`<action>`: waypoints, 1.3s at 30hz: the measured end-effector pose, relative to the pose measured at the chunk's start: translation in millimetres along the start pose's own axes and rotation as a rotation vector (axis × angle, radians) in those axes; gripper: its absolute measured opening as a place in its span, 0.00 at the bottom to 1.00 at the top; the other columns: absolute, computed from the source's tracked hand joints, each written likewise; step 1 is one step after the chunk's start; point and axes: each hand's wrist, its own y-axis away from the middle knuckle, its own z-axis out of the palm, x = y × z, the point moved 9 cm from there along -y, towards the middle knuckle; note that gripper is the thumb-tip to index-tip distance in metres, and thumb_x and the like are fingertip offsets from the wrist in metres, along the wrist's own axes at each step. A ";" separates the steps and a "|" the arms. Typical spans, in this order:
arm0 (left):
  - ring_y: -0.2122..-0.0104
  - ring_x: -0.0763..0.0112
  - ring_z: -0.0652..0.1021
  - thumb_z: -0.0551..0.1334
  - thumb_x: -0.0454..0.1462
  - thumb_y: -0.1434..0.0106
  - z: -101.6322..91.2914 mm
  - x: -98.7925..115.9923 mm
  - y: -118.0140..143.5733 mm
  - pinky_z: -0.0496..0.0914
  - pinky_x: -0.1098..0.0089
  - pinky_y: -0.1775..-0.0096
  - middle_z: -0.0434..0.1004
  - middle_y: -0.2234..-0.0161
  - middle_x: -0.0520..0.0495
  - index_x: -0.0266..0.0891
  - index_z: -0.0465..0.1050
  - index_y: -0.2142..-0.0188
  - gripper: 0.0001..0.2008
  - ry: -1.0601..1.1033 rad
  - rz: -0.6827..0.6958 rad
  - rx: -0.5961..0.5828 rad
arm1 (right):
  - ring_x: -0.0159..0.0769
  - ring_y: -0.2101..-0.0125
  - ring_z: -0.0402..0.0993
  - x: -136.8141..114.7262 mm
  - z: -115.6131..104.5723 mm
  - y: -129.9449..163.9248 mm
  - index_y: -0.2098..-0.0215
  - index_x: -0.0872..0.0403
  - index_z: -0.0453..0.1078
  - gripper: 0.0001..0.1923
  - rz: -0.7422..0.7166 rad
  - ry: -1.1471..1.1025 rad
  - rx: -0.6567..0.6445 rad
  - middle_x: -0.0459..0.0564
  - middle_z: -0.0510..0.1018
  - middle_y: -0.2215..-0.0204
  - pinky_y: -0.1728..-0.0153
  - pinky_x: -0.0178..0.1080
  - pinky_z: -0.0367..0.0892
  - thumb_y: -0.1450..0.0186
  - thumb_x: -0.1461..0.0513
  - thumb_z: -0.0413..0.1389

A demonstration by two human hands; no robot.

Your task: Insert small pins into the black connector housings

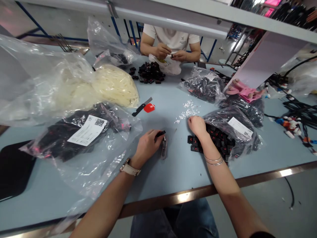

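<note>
My left hand (149,145), with a watch at the wrist, is closed around a small black plastic part (160,133). Right beside its fingertips lies a slim tool with a clear handle (163,150), flat on the table. My right hand (197,126) is at the near edge of a scatter of tiny white pieces (188,109), its fingers curled down to the tabletop. Whatever is between those fingers is hidden by the hand. Under my right forearm, black plastic connectors (220,137) with orange marks spill from a labelled clear bag (239,124).
A black knife (141,107) and a red piece (149,107) lie mid-table. Clear bags of dark parts (74,132) and cream strips (115,86) fill the left. Across, a co-worker's hands (170,53) are behind a black pile (150,72). Pink gloves (244,91) lie right.
</note>
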 end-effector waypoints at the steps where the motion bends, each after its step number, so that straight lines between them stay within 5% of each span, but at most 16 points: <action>1: 0.66 0.65 0.76 0.56 0.41 0.36 -0.2 0.2 0.1 0.69 0.67 0.64 0.77 0.64 0.45 0.38 0.74 0.60 0.12 -0.002 -0.001 0.000 | 0.45 0.59 0.75 -0.2 0.6 -0.4 0.59 0.58 0.74 0.16 -0.006 -0.005 -0.002 0.60 0.79 0.61 0.59 0.40 0.65 0.33 0.63 0.45; 9: 0.66 0.65 0.76 0.56 0.41 0.37 -5.4 3.1 -1.1 0.70 0.67 0.64 0.77 0.64 0.44 0.38 0.74 0.60 0.12 0.012 0.009 0.022 | 0.45 0.60 0.74 1.3 2.4 0.4 0.59 0.62 0.72 0.15 -0.001 -0.065 0.038 0.63 0.77 0.61 0.59 0.41 0.64 0.34 0.66 0.44; 17: 0.69 0.67 0.76 0.58 0.40 0.39 -4.6 1.0 -0.7 0.70 0.68 0.66 0.77 0.66 0.45 0.39 0.75 0.59 0.12 0.055 0.000 0.030 | 0.36 0.67 0.71 -12.4 -32.1 18.2 0.65 0.56 0.68 0.09 -0.179 -0.675 0.286 0.51 0.75 0.68 0.61 0.37 0.63 0.35 0.63 0.47; 24: 0.71 0.69 0.75 0.61 0.38 0.41 -5.8 9.2 0.9 0.69 0.70 0.67 0.76 0.69 0.47 0.38 0.76 0.60 0.10 0.043 0.035 0.031 | 0.28 0.77 0.64 -78.9 -7.6 41.3 0.66 0.54 0.67 0.09 -0.362 -1.189 -0.092 0.42 0.71 0.76 0.73 0.32 0.60 0.37 0.58 0.50; 31: 0.72 0.71 0.74 0.60 0.38 0.40 -10.5 8.5 -0.6 0.68 0.71 0.68 0.76 0.71 0.49 0.40 0.77 0.63 0.09 0.080 -0.002 0.030 | 0.30 0.67 0.67 -94.4 -5.5 49.5 0.67 0.54 0.70 0.08 -0.463 -1.040 -0.058 0.46 0.73 0.69 0.65 0.33 0.61 0.35 0.60 0.51; 39: 0.73 0.70 0.74 0.59 0.40 0.41 -11.6 8.9 -1.7 0.68 0.70 0.68 0.76 0.73 0.49 0.40 0.76 0.67 0.09 0.109 -0.052 0.010 | 0.30 0.66 0.68 -101.6 -11.0 54.4 0.67 0.54 0.72 0.07 -0.519 -0.913 -0.014 0.46 0.70 0.71 0.60 0.35 0.63 0.35 0.63 0.52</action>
